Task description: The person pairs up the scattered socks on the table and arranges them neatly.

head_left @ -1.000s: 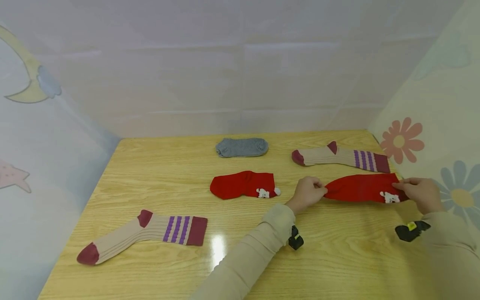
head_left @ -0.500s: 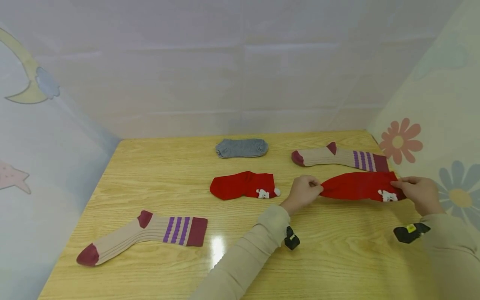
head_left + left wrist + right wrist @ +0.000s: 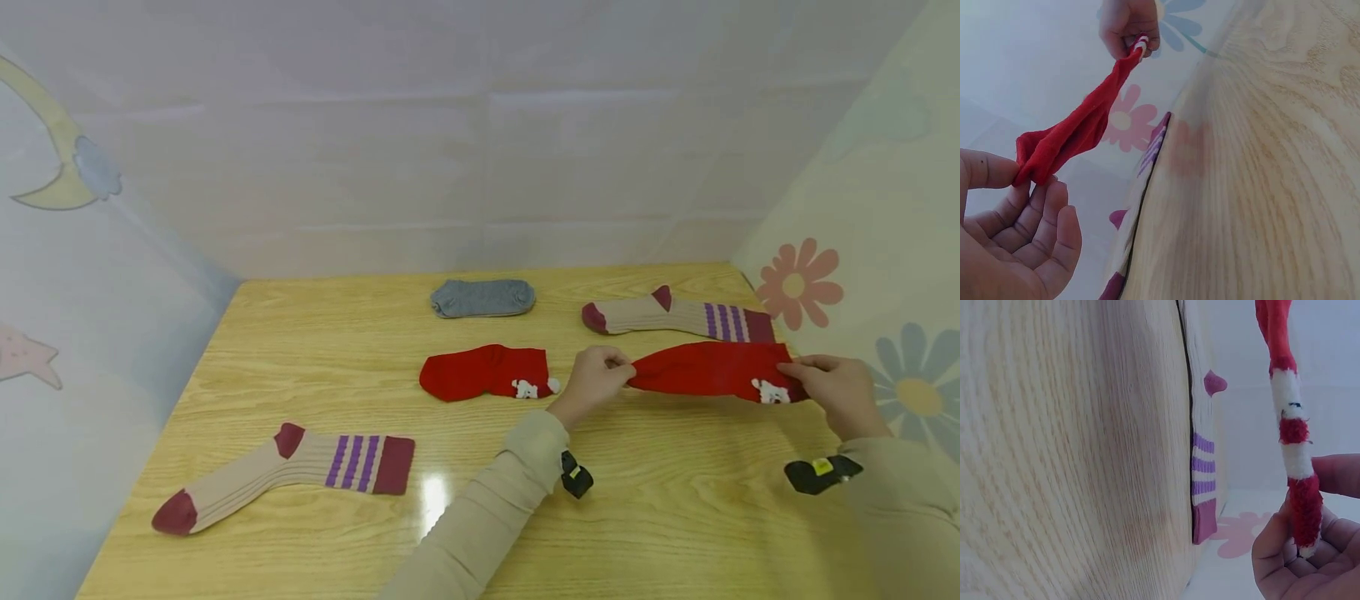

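A red sock (image 3: 705,369) with a white fuzzy figure near its cuff is stretched between both hands, held above the table. My left hand (image 3: 597,379) pinches its toe end between thumb and fingertips, as the left wrist view shows at the red toe (image 3: 1041,162). At the other end, my right hand (image 3: 836,392) grips the cuff beside the white figure (image 3: 1297,425). A second red sock (image 3: 483,372) with a similar white figure and pompom lies flat, left of my left hand. Behind the held sock, a beige sock (image 3: 652,314) with purple stripes lies on the table.
A grey ankle sock (image 3: 482,298) lies at the back of the wooden table (image 3: 315,333). Another beige striped sock (image 3: 300,467) with maroon heel and toe rests at the front left. Pale printed sheets (image 3: 480,167) wall the table at the back and sides.
My left hand has drifted left with the toe end, and the red sock has shifted left with it. My right hand has moved slightly left, still holding the cuff.
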The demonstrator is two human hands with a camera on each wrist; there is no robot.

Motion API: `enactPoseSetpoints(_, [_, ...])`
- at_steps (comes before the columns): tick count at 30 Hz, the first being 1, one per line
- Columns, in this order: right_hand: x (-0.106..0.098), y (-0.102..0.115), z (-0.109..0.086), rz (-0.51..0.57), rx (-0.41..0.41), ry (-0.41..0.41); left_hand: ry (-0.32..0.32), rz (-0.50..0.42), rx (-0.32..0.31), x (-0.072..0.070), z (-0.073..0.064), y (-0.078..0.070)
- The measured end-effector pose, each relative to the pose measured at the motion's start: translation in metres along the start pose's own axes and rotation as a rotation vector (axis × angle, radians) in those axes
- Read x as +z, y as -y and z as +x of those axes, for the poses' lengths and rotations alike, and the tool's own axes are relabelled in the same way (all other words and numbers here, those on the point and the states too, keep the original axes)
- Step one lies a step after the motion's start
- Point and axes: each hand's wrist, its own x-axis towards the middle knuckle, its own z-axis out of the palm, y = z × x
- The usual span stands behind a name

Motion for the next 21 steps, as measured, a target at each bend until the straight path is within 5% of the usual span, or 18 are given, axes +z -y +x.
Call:
enactPoseSetpoints(12, [0.006, -0.013, 0.010, 0.046, -0.054, -0.017, 0.000, -0.059, -0.016, -0.017, -0.001, 0.001])
enactPoseSetpoints(21, [0.017, -0.075, 0.061, 0.116, -0.050, -0.060, 0.000, -0.033, -0.039, -0.028, -0.002, 0.003])
